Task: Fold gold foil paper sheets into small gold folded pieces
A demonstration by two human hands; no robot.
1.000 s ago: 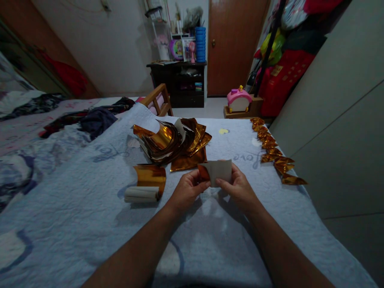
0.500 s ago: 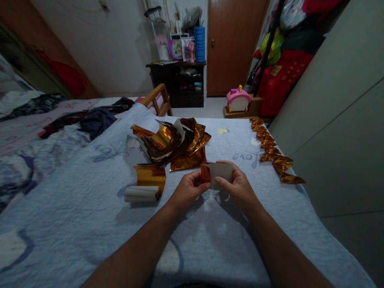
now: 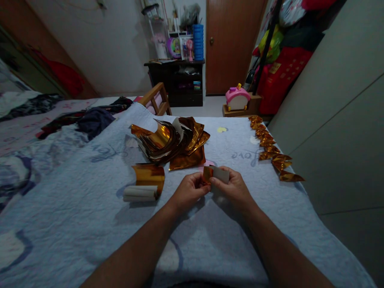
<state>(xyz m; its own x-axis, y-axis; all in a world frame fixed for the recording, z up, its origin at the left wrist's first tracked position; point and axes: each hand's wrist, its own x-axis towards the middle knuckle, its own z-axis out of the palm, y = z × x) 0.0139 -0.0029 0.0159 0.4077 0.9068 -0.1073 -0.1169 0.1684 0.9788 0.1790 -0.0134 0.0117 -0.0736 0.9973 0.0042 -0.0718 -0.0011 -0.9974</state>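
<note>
Between my two hands is a sheet of gold foil paper, partly folded, with its grey back showing on the right and a gold part on the left. My left hand pinches its left edge. My right hand grips the grey side, thumb in front and fingers behind. Beyond my hands lies a fanned stack of gold foil paper. Left of my left hand rests a curled bundle of gold sheets with rolled grey edges.
Folded gold pieces form a row along the right edge of the blue quilt. A white cabinet borders that side. Dark clothes lie at the left. A wooden chair and a pink toy stand beyond the bed.
The sheet has been turned and bent between my fingers; less of its grey back shows. My right thumb has moved left toward the gold part. The view has shifted slightly.
</note>
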